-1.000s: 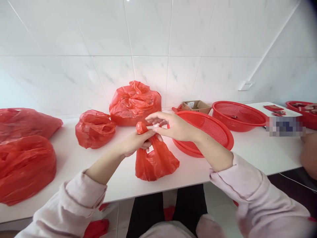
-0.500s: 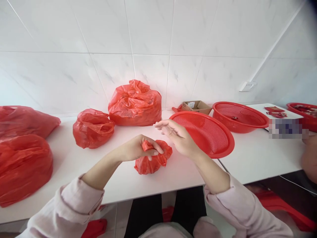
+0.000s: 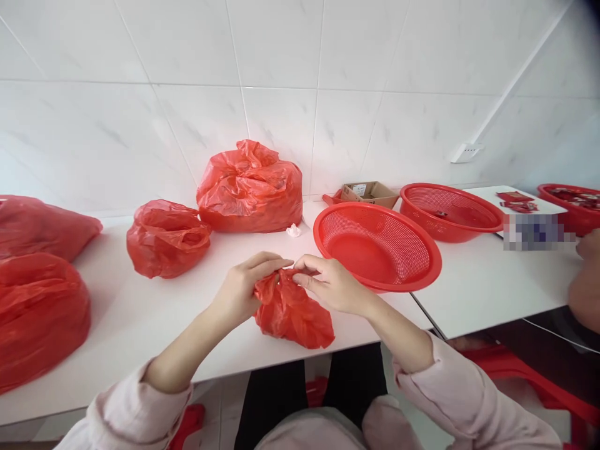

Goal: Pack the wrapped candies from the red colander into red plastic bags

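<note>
A small red plastic bag sits near the table's front edge, its top gathered up between my two hands. My left hand is closed on the bag's left upper edge. With thumb and fingertips my right hand pinches the bag's top from the right. What the bag holds is hidden by the crumpled plastic. A small crumpled white scrap lies behind my hands, close to a large knotted red bag.
An open red bag stands left, with two fuller red bags beyond it. To the right are a red perforated basket, another basket and a cardboard box. Someone's arm shows at the right edge.
My right hand has come down from above and now pinches the bag's top beside my left hand. The white scrap now lies on the table. The small bag has been pulled slightly nearer.
</note>
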`<state>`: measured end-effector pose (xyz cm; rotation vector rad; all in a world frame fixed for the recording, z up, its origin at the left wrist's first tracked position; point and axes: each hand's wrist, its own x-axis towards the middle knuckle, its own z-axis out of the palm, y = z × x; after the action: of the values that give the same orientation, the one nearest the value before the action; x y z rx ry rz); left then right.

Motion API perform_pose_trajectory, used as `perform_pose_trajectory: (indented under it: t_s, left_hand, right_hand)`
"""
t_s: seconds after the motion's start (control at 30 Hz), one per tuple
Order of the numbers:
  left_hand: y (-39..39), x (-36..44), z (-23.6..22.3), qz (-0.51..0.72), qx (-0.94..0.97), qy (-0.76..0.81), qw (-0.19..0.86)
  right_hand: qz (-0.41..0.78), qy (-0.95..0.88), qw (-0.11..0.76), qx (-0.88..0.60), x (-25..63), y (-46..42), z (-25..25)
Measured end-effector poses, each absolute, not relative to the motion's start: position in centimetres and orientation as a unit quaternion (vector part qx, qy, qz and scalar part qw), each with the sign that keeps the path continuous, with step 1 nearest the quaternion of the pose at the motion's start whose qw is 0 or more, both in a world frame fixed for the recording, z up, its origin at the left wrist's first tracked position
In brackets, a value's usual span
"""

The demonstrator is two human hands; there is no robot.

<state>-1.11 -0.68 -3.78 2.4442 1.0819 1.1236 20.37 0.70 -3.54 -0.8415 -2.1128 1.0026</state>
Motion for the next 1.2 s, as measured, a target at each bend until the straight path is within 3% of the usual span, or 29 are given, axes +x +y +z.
perform_pose_trajectory:
  t_s: [0.13,0.27,0.37,0.47,0.63,0.73,0.83,0.9,1.07,1.13,1.2]
  left_hand:
    - [-1.5,-3.7,-4.5,0.364,0.842,0.384,0.105]
    - [-2.7,-7.9,-6.6,0.373,0.781,0.486,0.122]
    - [-4.1,-9.6,-7.6,0.338,0.735,0.533,0.249]
    - [-4.6,-8.6,-7.5,0.337,0.686,0.492,0.416]
    - [-2.9,-3.3,-6.4,0.455,0.581,0.327,0.59]
    - [-2.1,-0.4,-6.2,0.392,0.6,0.352,0.602]
    - [-2.0,1.3,-6.9,0.356,0.59,0.374,0.621]
    - [-1.9,1.8,-7.6,0.383,0.565,0.398,0.613]
    - [-1.5,1.8,-8.5,0.461,0.531,0.434,0.563]
    - [-1.6,1.9,-9.0,0.492,0.532,0.457,0.516]
    - [-1.6,2.1,-9.8,0.517,0.591,0.483,0.389]
  right_hand:
    - [0.096,-0.891,0.308,-0.321,22.8,-0.4,-2.8]
    - [-0.019,-0.907,0.231,-0.353,26.2,0.5,-3.8]
    - [-0.017,-0.897,0.2,-0.393,28.2,1.4,-4.5]
    - [0.058,-0.884,0.198,-0.419,28.1,1.7,-4.0]
    - [0.241,-0.843,0.318,-0.36,23.7,1.2,-1.4]
    - [0.226,-0.852,0.356,-0.309,20.4,1.1,-1.0]
    - [0.209,-0.867,0.333,-0.307,18.3,1.4,-1.7]
    - [0.233,-0.863,0.326,-0.307,18.0,1.5,-2.5]
    - [0.24,-0.791,0.403,-0.394,18.9,-0.4,-6.0]
    - [0.252,-0.758,0.398,-0.451,18.9,-1.5,-8.4]
    - [0.254,-0.735,0.383,-0.499,18.6,-2.2,-11.0]
